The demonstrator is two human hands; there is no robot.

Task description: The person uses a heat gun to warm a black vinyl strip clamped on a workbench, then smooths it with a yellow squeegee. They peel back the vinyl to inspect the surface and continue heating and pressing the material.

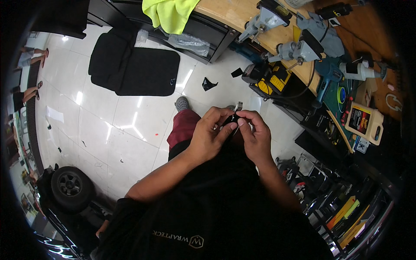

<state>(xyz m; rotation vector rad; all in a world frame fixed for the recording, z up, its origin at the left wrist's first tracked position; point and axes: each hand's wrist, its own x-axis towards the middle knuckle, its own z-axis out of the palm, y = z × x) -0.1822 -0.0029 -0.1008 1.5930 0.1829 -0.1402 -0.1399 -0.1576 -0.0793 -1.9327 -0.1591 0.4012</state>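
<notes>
Left hand: the fingers of the left hand [210, 133] are curled in, and a small black piece [230, 119] is pinched between thumb and fingertips.
Right hand: the right hand [256, 134] is likewise half closed, with the same piece gripped by thumb and forefinger from the other side.
Black piece: it is held between the two hands, above the lap; its full shape is hidden by the fingers.
Silvery metal part: a small silvery metal part [238, 106] is seen just beyond the fingertips; whether it is held or joined to the piece cannot be told.
Clothing: a black shirt [173, 208] and dark red trousers [184, 126] are worn, and one foot is covered by a grey sock [182, 103].
Floor: on the glossy white tiles [102, 149], a black scrap [209, 84] and, farther off, black mats [149, 71] are laid.
Bench: the wooden bench [222, 8] is occupied by two grey vises [299, 50] [265, 19], a teal power tool [327, 77] and a beige jug [363, 122]; a bright yellow cloth [169, 13] is draped over its edge.
Far left: a dark wheel [70, 186] is seen, and people's legs [37, 58] are glimpsed near the rim.
</notes>
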